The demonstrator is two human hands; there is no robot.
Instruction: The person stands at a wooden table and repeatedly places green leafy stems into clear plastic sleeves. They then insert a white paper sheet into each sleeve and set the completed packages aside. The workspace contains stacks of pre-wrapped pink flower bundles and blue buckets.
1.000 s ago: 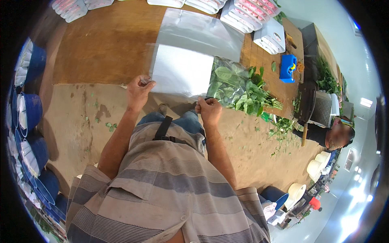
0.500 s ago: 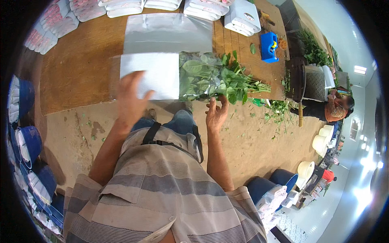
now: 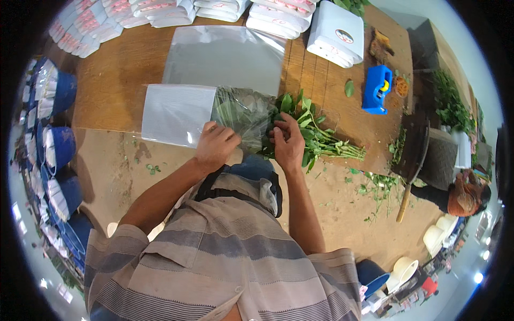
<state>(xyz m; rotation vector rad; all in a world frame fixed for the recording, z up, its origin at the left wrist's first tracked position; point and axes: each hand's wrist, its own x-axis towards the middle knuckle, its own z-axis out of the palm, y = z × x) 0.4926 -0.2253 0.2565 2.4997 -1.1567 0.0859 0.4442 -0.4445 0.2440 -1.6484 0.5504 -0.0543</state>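
Observation:
A bunch of leafy green stems (image 3: 316, 131) lies across the table's front edge, its cut ends pointing right. Around its left part is a wrap of white ribbed sheet (image 3: 174, 115) and clear plastic film (image 3: 243, 109), so any flower heads are hidden. My left hand (image 3: 217, 144) has its fingers curled over the near edge of the film, beside the white part. At the film's right end, my right hand (image 3: 289, 142) pinches the edge next to the leaves. Beyond the bunch a flat clear plastic sheet (image 3: 225, 56) is spread on the table.
Wrapped bundles with pink flowers (image 3: 281, 16) line the table's (image 3: 110, 85) far side. A blue tape dispenser (image 3: 377, 91) stands at the right, near a long wooden handle (image 3: 404, 203). Blue buckets (image 3: 61, 147) stand at the left. Another person (image 3: 463, 195) is at the far right.
My left hand has moved right, off the white sheet to the film's near edge, and its fingers have curled. My right hand has closed at the film's right end. The view has shifted.

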